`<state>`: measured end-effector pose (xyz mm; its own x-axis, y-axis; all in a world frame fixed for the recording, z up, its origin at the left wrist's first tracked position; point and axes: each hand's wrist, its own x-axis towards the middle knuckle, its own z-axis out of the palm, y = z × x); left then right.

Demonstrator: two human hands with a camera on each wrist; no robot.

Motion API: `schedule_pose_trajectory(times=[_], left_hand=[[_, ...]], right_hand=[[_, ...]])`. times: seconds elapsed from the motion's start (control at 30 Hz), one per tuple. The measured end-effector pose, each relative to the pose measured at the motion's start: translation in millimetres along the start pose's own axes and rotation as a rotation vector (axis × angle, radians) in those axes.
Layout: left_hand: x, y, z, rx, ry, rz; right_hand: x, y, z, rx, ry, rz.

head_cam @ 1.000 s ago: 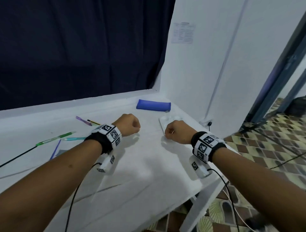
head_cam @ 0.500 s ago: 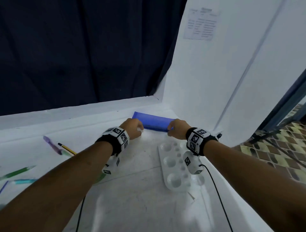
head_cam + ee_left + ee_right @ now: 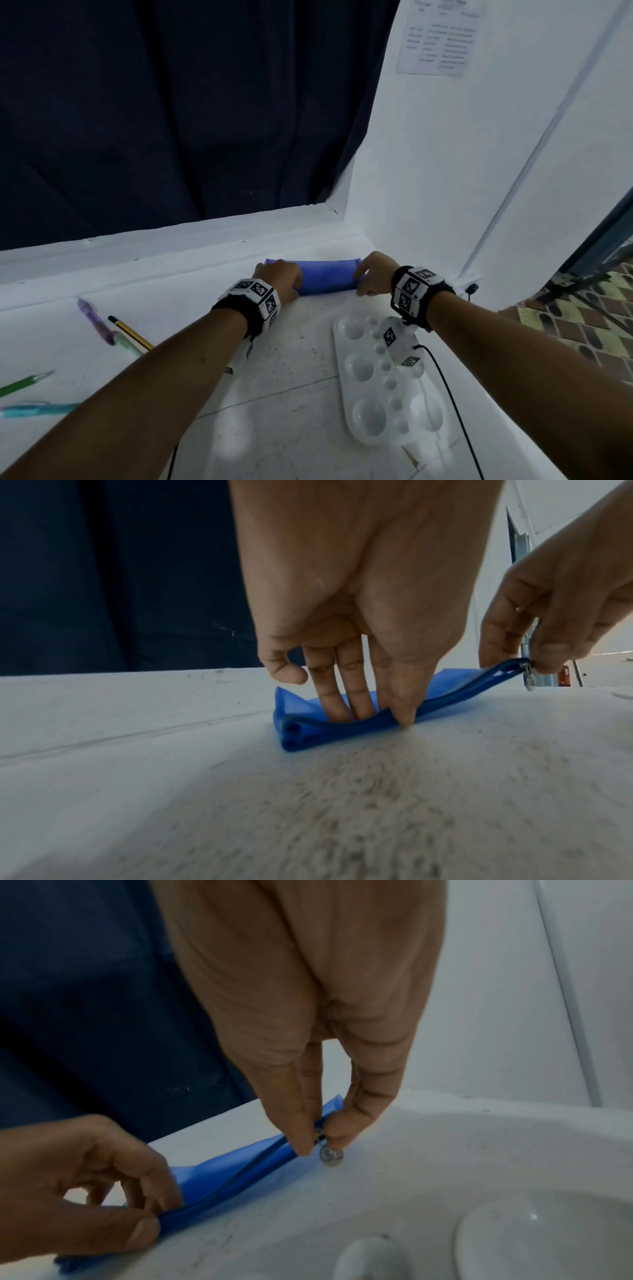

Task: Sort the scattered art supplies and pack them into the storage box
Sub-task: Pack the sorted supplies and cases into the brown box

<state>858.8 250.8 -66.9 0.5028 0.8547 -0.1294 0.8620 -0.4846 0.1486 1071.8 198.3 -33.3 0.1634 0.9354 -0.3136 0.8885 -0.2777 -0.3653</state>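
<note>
A blue zip pouch (image 3: 325, 277) lies flat at the back of the white table, near the wall corner. My left hand (image 3: 279, 279) pinches its left end, thumb in front and fingers on top (image 3: 369, 712). In the left wrist view the pouch (image 3: 342, 731) is slightly bunched there. My right hand (image 3: 371, 277) is at the pouch's right end. There, thumb and forefinger (image 3: 320, 1139) pinch the metal zipper pull (image 3: 330, 1154). The pouch (image 3: 232, 1175) runs between both hands with its zip along the near edge.
A white paint palette (image 3: 383, 387) lies under my right forearm. To the left lie a purple pen (image 3: 96, 322), a yellow-and-black pencil (image 3: 130, 334), a green pen (image 3: 24, 383) and a teal pen (image 3: 37, 409). A dark curtain hangs behind; a white wall stands right.
Both hands moved forward from the table's middle to the blue pouch. The left took hold of its left end and the right took the zipper pull.
</note>
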Motion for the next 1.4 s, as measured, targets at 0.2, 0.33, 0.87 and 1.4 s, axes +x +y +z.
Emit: schedule_pose_trajectory(times=[0.2, 0.33, 0.87, 1.4], left_hand=[[-35.5, 3.4, -22.1, -0.278, 0.038, -0.009], [-76.4, 10.7, -38.6, -0.394, 0.095, 0.044], [-293.2, 43.3, -15.0, -0.37, 0.253, -0.026], [-528.4, -106.0, -25.5, -0.432, 0.655, -0.703]], right_hand=[[-25.9, -1.8, -1.6, 0.445, 0.193, 0.023], [-65.6, -3.8, 4.8, 0.863, 0.204, 0.009], [-219.1, -71.5, 98.9, 0.911, -0.109, -0.222], [-302.2, -242.0, 218.5, 0.703, -0.355, -0.473]])
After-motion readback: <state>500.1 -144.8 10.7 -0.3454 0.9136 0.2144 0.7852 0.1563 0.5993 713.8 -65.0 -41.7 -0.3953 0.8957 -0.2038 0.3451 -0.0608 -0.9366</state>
